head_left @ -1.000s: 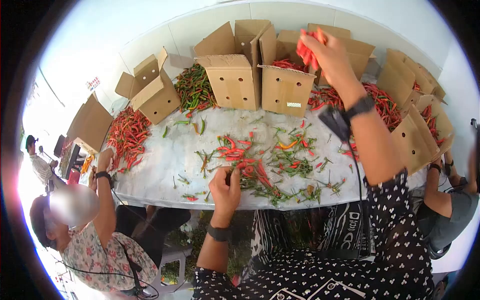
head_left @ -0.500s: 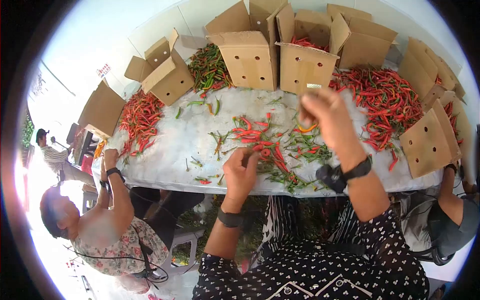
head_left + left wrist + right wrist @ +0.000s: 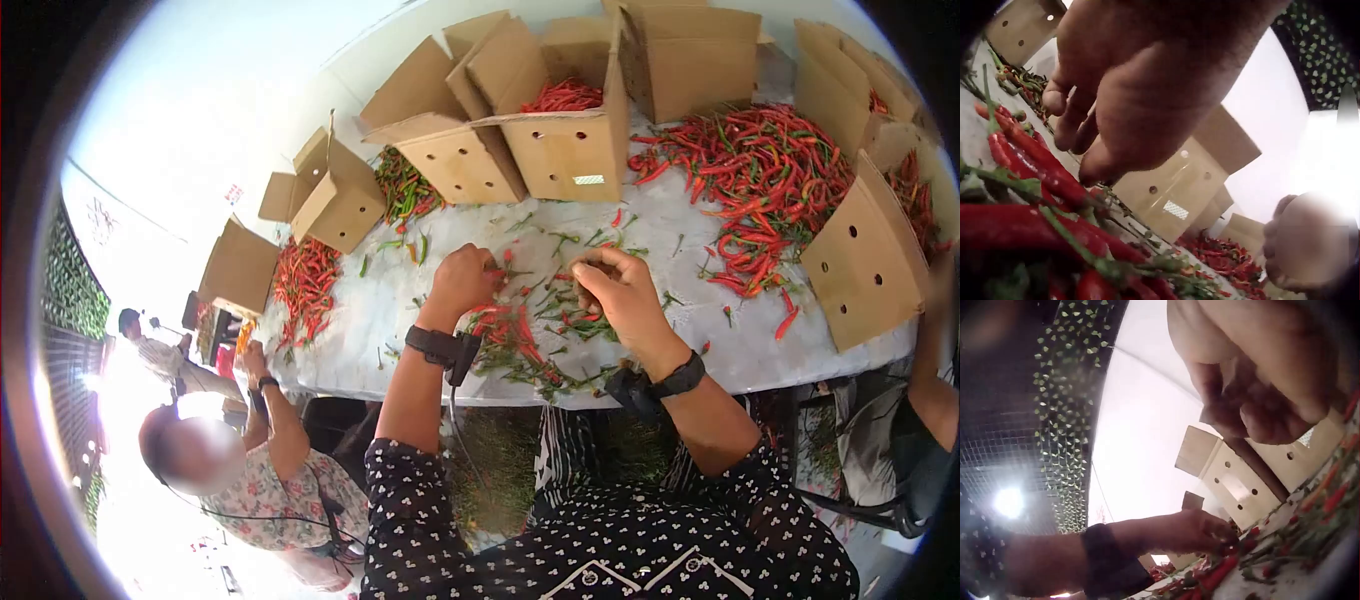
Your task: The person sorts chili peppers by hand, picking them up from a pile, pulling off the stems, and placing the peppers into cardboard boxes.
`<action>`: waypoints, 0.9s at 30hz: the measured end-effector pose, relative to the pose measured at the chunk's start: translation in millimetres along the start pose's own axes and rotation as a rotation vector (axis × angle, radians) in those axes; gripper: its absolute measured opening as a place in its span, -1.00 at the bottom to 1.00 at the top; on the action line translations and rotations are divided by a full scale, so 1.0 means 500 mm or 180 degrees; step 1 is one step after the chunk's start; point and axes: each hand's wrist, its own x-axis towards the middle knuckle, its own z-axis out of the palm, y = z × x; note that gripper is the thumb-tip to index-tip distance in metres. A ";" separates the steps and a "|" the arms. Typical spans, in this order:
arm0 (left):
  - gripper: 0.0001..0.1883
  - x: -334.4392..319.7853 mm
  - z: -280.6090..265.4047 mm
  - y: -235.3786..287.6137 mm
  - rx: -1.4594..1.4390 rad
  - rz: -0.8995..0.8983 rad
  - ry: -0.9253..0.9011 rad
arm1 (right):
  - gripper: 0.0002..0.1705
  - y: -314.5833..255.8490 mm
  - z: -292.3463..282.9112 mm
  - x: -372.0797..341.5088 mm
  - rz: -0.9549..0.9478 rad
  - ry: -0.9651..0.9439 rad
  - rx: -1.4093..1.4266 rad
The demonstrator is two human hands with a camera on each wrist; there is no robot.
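Note:
My left hand reaches down over the loose red chillies in the middle of the table. Its relaxed fingers and thumb hang close above them in the left wrist view; no chilli shows in its grasp. My right hand hovers a little to the right, over scattered green stalks and a few red chillies. In the right wrist view the fingers of this hand bend loosely inward, with nothing visible between them. Both wrists wear black straps with cameras.
A cardboard box holding red chillies stands behind my hands, beside another box. To the right lies a large heap of red chillies near a tilted box. A person in a floral shirt sits at the left.
My right hand has come down from near the back box, and the red chillies it held no longer show in it. My left hand has shifted forward over the pile. The head view has turned.

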 end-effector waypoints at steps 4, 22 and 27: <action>-0.84 0.015 0.001 0.017 0.0046 -0.0007 -0.0407 | -0.78 0.002 -0.017 0.006 0.0001 0.0036 -0.0084; -0.87 -0.074 -0.080 0.172 -0.2381 -0.0164 -0.0504 | -0.84 0.028 -0.008 0.022 0.0234 0.0166 -0.0222; -0.81 -0.088 -0.104 0.176 -0.1674 -0.0211 -0.0426 | -0.83 0.024 0.007 0.010 -0.1366 0.0482 -0.2290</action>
